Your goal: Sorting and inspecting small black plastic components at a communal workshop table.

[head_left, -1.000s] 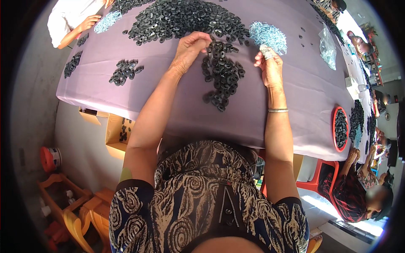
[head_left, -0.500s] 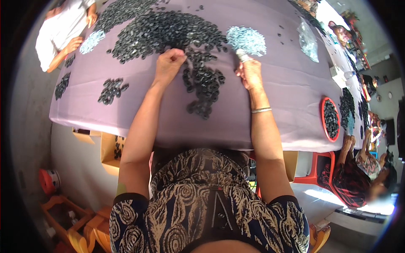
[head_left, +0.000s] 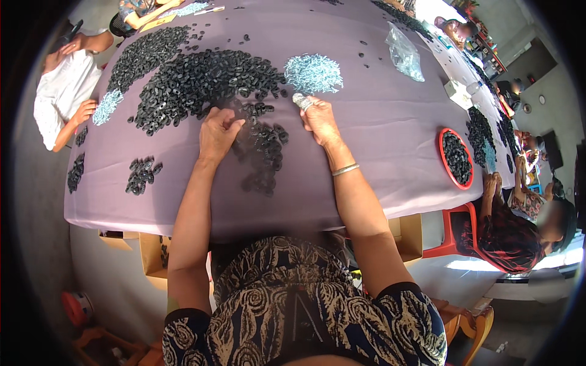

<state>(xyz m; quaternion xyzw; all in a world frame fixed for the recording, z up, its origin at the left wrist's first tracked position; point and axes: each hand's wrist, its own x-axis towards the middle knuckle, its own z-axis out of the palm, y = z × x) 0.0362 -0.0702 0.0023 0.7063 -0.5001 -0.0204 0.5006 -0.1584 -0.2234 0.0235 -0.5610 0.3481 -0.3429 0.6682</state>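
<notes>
My left hand [head_left: 218, 135] is at the near edge of a large heap of small black oval parts [head_left: 183, 88]. Its fingers are curled in toward the thumb; anything between them is too small to make out. Just right of it, a looser trail of the same black parts [head_left: 268, 141] runs toward me, partly blurred. My right hand [head_left: 320, 121] is closed just below a pile of small pale-blue pieces [head_left: 313, 73]. A whitish wrapping [head_left: 300, 100] shows at its fingertip, pointing at that pile. Whatever its curled fingers hold is hidden.
A purple cloth covers the table [head_left: 390, 152]. A red basin [head_left: 444, 165] of black parts stands near the right edge, with a clear plastic bag [head_left: 404, 55] farther back. A small black cluster [head_left: 143, 175] lies at left. Co-workers sit around, one in a white shirt [head_left: 64, 97].
The view has shifted, showing more of the table's far side and another person there. Both hands stay by the same piles; my left fingers look slightly less tightly pinched.
</notes>
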